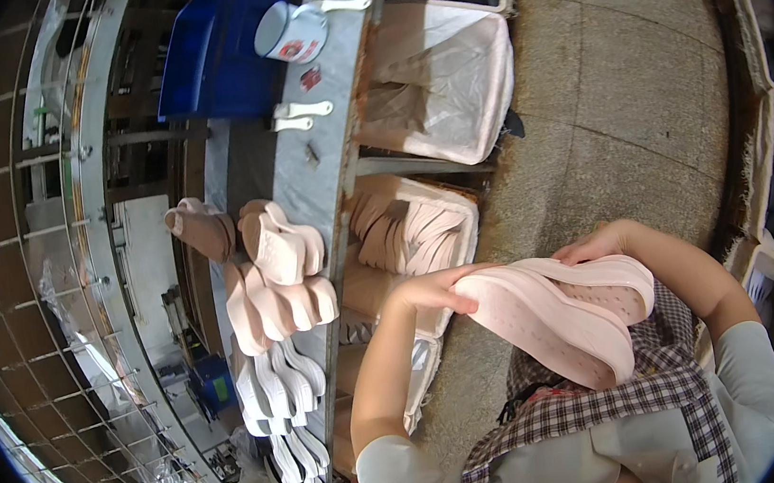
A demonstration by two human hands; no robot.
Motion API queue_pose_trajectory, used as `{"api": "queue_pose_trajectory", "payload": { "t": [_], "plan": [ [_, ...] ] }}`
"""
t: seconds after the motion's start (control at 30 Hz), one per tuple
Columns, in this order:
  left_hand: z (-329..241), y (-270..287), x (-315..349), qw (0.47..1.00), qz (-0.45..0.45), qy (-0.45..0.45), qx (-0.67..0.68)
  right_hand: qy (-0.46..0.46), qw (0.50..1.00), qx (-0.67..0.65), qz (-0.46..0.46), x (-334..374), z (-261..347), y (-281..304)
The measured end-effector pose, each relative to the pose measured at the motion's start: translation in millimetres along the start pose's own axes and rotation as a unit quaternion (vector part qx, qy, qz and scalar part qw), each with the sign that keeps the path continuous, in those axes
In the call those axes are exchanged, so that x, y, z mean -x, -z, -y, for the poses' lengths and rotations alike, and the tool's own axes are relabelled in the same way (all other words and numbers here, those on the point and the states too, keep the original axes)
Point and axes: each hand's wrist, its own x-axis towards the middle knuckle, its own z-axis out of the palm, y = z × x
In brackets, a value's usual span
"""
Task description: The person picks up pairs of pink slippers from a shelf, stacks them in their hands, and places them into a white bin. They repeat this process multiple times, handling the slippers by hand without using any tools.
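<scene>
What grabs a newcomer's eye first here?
The pair of pale pink shoe soles, held between the left hand and right hand over a checked apron. Next, the rows of pink and white soles stacked on the grey bench at left, with a white mug at its far end.

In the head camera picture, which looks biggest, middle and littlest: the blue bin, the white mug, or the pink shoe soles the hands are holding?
1. Pink shoe soles, held by the left hand and right hand; closeness to the camera enlarges them.
2. Blue bin, looking nearly alike, so this order is unsure.
3. White mug, clearly smallest.
</scene>
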Motion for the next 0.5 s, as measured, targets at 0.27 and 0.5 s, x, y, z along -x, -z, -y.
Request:
{"api": "queue_pose_trajectory", "payload": {
  "t": [0.27,0.5],
  "plan": [
    [69.2,23.5,40.9,0.998,-0.041,-0.013,-0.043,-0.128,0.989,-0.074,-0.026,-82.5,2.5,-14.7],
    [215.1,-5.6,63.2,0.997,0.039,0.035,0.065,-0.295,0.922,-0.251,0.002,-177.3,-43.0,-63.7]
  ]
}}
